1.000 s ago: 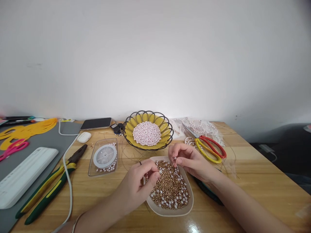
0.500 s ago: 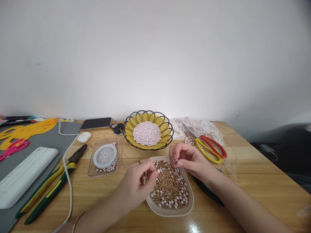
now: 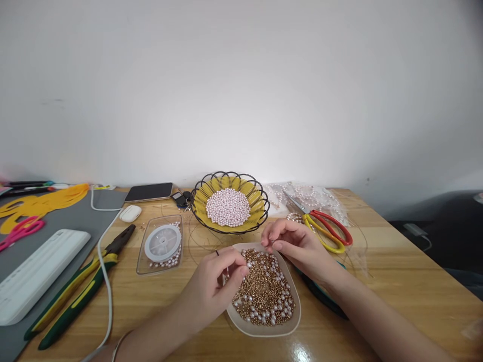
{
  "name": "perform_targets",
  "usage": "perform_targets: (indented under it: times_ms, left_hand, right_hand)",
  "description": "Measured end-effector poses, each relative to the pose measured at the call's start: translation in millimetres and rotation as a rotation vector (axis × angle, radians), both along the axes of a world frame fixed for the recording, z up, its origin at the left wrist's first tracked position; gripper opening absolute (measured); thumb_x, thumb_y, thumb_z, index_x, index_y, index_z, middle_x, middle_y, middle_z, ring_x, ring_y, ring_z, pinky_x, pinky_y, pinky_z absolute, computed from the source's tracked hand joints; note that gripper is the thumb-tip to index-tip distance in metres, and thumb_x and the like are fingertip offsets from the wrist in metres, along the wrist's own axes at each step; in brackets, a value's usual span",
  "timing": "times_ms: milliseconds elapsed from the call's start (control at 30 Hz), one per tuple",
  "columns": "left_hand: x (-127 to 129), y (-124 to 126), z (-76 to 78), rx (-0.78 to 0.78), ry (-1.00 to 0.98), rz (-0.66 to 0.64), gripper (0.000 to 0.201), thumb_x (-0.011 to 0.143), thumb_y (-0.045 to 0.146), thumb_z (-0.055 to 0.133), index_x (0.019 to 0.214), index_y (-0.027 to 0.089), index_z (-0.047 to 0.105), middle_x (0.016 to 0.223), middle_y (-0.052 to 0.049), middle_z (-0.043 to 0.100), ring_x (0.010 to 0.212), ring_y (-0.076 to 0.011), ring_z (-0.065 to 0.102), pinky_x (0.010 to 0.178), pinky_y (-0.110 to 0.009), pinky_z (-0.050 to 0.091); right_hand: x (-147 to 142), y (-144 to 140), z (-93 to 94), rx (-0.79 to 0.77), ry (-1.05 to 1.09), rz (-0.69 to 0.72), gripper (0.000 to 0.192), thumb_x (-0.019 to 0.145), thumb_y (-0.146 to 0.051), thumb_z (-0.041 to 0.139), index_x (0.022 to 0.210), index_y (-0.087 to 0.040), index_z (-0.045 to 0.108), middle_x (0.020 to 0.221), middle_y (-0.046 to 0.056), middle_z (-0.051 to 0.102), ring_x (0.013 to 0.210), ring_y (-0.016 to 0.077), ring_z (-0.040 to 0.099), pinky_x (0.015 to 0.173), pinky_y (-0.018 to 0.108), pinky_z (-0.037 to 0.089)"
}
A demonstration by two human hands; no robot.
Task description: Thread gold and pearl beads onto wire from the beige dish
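Observation:
A white oval dish (image 3: 294,322) of gold and pearl beads lies on the wooden table in front of me. My left hand (image 3: 217,284) hovers over the dish's left rim, fingertips pinched together on something very small, likely a thin thread. My right hand (image 3: 292,246) is over the dish's far right rim, thumb and forefinger pinched on a small bead. A fine wire loops on the table (image 3: 377,281) around the dish. Just behind stands a yellow wire-rimmed basket (image 3: 258,198) holding pale pink pearls.
Red and yellow scissors (image 3: 324,231) and bagged pearl strands (image 3: 302,193) lie at the right. A clear box with a thread spool (image 3: 162,243), green-yellow pliers (image 3: 75,291), a white cable, earbud case, phone and a white tray (image 3: 33,274) on a grey mat sit left.
My right hand has shifted slightly back and lowered towards the dish rim. My left hand has stayed almost still, its fingers still pinched.

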State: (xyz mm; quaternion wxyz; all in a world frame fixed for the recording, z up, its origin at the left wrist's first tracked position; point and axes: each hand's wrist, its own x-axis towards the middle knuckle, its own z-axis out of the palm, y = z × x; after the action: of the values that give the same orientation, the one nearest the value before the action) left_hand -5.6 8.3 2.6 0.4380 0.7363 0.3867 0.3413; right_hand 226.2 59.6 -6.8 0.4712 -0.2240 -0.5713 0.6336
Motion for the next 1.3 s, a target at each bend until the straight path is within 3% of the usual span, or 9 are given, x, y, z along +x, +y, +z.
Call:
perform_targets:
  times_ms: [233,433,700,900,1067,1300]
  left_hand:
    - [0.6,0.8,0.2,-0.002,-0.004,0.000,0.022,0.101,0.026,0.050,0.081,0.019,0.055,0.073,0.001,0.052,0.068,-0.0144,0.051,0.060,-0.025,0.036]
    - [0.6,0.7,-1.2,0.016,-0.012,0.008,0.021,0.100,0.025,0.052,0.081,0.019,0.056,0.072,0.001,0.053,0.068,-0.0139,0.051,0.062,-0.025,0.036]
    - [0.2,0.4,-0.8,0.007,-0.010,0.009,0.020,0.100,0.024,0.051,0.081,0.019,0.055,0.072,0.002,0.053,0.067,-0.0140,0.051,0.063,-0.025,0.037]
    - [0.7,-0.2,-1.0,0.020,-0.025,0.000,0.020,0.099,0.022,0.052,0.080,0.019,0.056,0.072,0.002,0.053,0.066,-0.0132,0.051,0.062,-0.024,0.036]
    - [1.0,0.4,1.1,0.030,-0.040,-0.005,0.018,0.098,0.020,0.052,0.081,0.018,0.058,0.072,0.002,0.054,0.067,-0.0130,0.051,0.062,-0.024,0.036]
    - [1.1,1.0,-1.7,0.013,-0.019,-0.006,0.016,0.098,0.020,0.054,0.083,0.018,0.060,0.074,0.001,0.055,0.067,-0.0133,0.051,0.060,-0.024,0.036]
  right_hand:
    - [-1.4,-1.1,-0.8,-0.072,0.044,0.021,0.011,0.085,-0.024,0.083,0.094,-0.022,0.076,0.080,0.002,0.078,0.066,0.0116,0.069,0.062,0.023,0.058]
    - [-4.6,-4.0,-0.1,-0.112,0.100,0.053,0.009,0.085,-0.021,0.084,0.087,-0.021,0.075,0.081,0.001,0.078,0.064,0.0082,0.070,0.062,0.018,0.058]
    - [-8.5,-7.7,1.3,-0.175,0.135,0.105,0.015,0.082,-0.025,0.087,0.085,-0.022,0.072,0.081,-0.002,0.068,0.063,0.0071,0.063,0.060,0.018,0.053]
    - [-9.4,-8.8,-0.2,-0.136,0.089,0.151,0.011,0.086,-0.031,0.083,0.086,-0.024,0.075,0.088,-0.001,0.069,0.071,0.0089,0.064,0.066,0.021,0.052]
    - [-13.3,-11.4,-2.8,-0.093,-0.013,0.164,0.005,0.086,-0.022,0.082,0.089,-0.024,0.078,0.087,0.000,0.068,0.077,0.0109,0.062,0.069,0.023,0.049]
    - [-13.6,-12.7,-2.9,-0.082,-0.103,0.135,0.003,0.090,-0.023,0.077,0.087,-0.023,0.076,0.082,-0.001,0.064,0.073,0.0116,0.057,0.066,0.024,0.045]
